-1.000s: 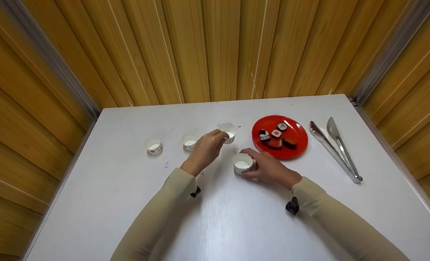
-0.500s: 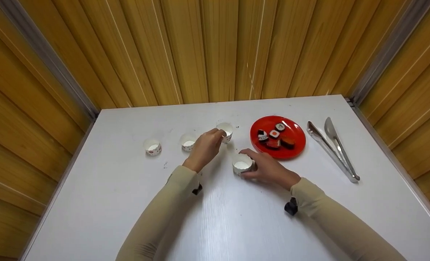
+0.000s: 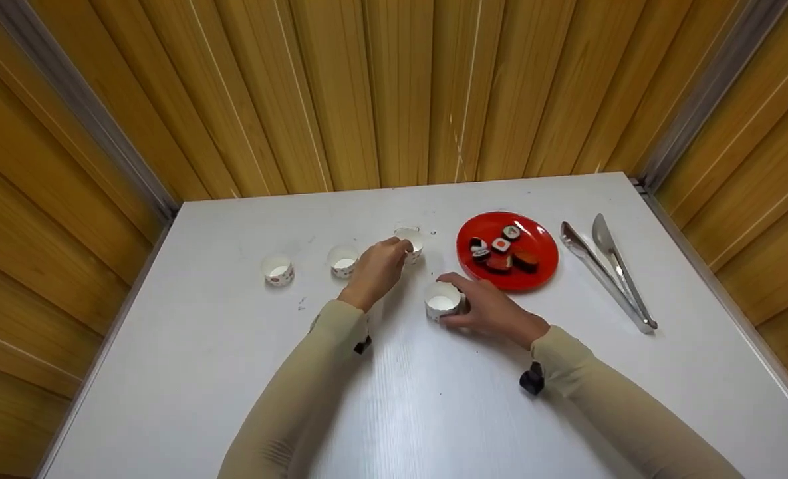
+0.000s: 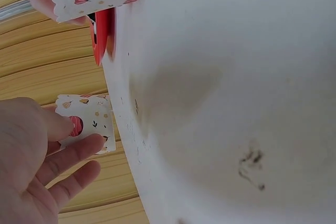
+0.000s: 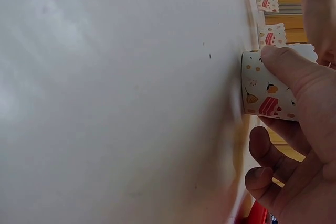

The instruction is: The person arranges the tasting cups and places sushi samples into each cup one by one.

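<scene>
My left hand [image 3: 379,269] pinches the rim of a white paper baking cup [image 3: 411,247] at the back middle of the table. In the left wrist view, the thumb lies against the side of this cup [image 4: 92,124], over its pink donut print. Nearer to me, my right hand [image 3: 490,309] grips another paper baking cup [image 3: 441,307] from the right, thumb on the near side and fingers round the far side. The right wrist view shows this cup [image 5: 268,93] upright at the table surface, with the thumb across its wall. Both cups look empty inside.
Two more paper baking cups, one in the middle [image 3: 342,266] and one farther left [image 3: 278,273], stand on the white table [image 3: 201,346]. A red plate [image 3: 533,276] with several sushi pieces [image 3: 501,245] is right of the hands. Metal tongs [image 3: 616,279] lie beyond it. Wood-look walls [image 3: 340,100] enclose the table.
Both hands stay on the same two cups with little visible movement. The head view has shifted slightly, so everything appears a little farther left.
</scene>
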Motion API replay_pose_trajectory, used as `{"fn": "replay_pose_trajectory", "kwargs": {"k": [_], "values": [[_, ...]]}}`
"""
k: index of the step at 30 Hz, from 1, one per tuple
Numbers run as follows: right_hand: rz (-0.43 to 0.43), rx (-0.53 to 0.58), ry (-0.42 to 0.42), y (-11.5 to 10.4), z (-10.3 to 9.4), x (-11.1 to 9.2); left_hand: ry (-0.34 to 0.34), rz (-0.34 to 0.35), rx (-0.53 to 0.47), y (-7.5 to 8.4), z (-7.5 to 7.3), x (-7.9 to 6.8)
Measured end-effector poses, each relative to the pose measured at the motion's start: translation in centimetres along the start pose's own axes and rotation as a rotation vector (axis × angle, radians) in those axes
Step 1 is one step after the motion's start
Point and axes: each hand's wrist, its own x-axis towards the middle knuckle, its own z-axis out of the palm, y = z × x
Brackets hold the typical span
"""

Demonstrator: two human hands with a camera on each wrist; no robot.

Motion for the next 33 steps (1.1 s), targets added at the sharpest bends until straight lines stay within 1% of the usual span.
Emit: {"fn": "replay_pose_trajectory", "kwargs": {"k": [7,12,18,24,33], "values": [[0.031,0.012,-0.017,-0.1,0.0,0.0,-0.039,-0.014,0.034,-0.2,0.7,0.3],[0.030,0.021,-0.012,0.0,0.1,0.0,-0.036,-0.018,0.024,-0.3,1.0,0.5],[0.025,0.019,-0.011,0.0,0.0,0.0,-0.024,0.011,-0.008,-0.4,1.3,0.6],[0.024,0.004,-0.015,0.2,0.0,0.0,0.002,0.052,0.015,-0.4,1.7,0.6],[0.013,0.026,-0.019,0.2,-0.1,0.0,-0.023,0.057,-0.016,-0.6,1.6,0.5]]}}
